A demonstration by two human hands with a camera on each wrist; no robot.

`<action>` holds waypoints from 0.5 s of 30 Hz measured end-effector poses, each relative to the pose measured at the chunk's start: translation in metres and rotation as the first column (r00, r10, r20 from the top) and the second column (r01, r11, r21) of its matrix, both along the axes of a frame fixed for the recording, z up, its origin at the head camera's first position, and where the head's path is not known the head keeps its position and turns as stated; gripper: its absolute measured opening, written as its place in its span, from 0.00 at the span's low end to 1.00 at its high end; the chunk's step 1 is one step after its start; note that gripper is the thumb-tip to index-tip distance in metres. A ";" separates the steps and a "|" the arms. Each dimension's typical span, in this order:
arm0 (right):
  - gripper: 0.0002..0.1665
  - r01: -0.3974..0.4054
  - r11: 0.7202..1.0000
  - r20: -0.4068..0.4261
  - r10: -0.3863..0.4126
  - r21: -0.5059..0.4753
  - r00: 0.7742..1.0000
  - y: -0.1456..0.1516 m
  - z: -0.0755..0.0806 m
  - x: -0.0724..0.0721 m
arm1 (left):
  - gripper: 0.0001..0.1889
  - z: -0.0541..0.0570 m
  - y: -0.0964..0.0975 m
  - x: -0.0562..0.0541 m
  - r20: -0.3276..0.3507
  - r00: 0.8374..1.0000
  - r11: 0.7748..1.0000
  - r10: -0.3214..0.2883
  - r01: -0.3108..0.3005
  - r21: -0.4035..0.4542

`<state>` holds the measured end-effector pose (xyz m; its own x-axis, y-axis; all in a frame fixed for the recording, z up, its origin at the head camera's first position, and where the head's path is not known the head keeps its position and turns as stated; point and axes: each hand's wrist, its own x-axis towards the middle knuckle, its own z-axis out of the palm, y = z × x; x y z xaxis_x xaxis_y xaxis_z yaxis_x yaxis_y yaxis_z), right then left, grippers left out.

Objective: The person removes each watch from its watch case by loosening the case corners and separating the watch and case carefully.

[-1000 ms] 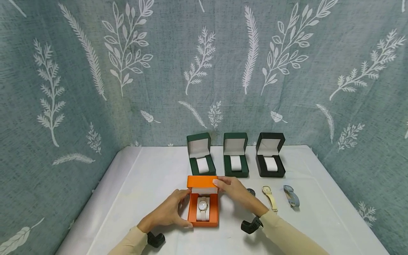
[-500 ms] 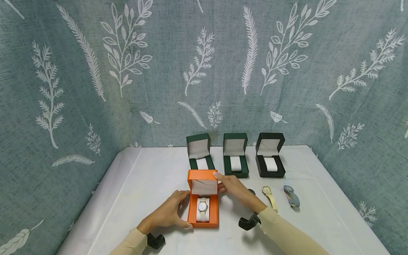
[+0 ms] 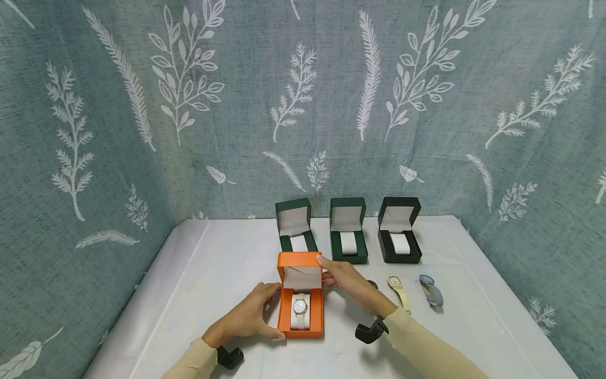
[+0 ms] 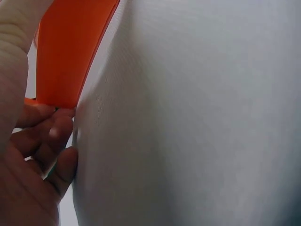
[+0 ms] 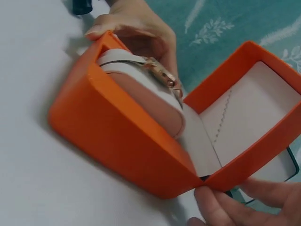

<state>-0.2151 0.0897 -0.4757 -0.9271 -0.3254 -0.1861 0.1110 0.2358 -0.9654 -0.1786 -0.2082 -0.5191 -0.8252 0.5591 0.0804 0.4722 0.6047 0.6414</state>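
Note:
An orange watch box [image 3: 299, 333] stands on the white table in front of me, its lid [image 3: 297, 258] raised. Inside, a white-strapped watch [image 3: 300, 307] is wrapped around the white cushion. My left hand [image 3: 248, 315] grips the base from the left, thumb at the front corner and fingers toward the hinge. With its thumb on the lid's upper right corner and the other fingers behind, my right hand [image 3: 352, 284] holds the lid. In the right wrist view, fingertips [image 5: 211, 207] press near the hinge, and the lid lining [image 5: 251, 110] shows a line of small marks.
Behind stand two green watch boxes [image 3: 283, 211] [image 3: 347, 202] and a black one [image 3: 400, 202], lids up, white cushions inside. To the right lie a yellowish watch [image 3: 399, 292] and a blue-grey watch [image 3: 431, 290]. A dark watch [image 3: 373, 284] is mostly hidden behind my right forearm.
The orange lid has swung further back, so its lining now shows, and my right hand has risen slightly with it. During the last half second the lid has stayed put. My left hand keeps its place.

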 end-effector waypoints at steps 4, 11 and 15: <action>0.49 0.020 0.999 -0.047 -0.018 0.039 0.999 0.003 -0.004 0.005 | 0.63 0.000 0.000 0.000 -0.014 1.000 1.000 -0.002 0.002 0.008; 0.33 0.040 0.998 -0.090 -0.036 0.041 0.995 0.014 -0.011 0.019 | 0.64 0.001 0.000 -0.001 -0.024 1.000 1.000 -0.006 0.005 -0.011; 0.26 -0.040 0.999 -0.108 0.043 0.032 0.993 0.018 -0.016 0.028 | 0.64 0.002 -0.001 0.000 -0.014 1.000 1.000 -0.004 0.004 -0.025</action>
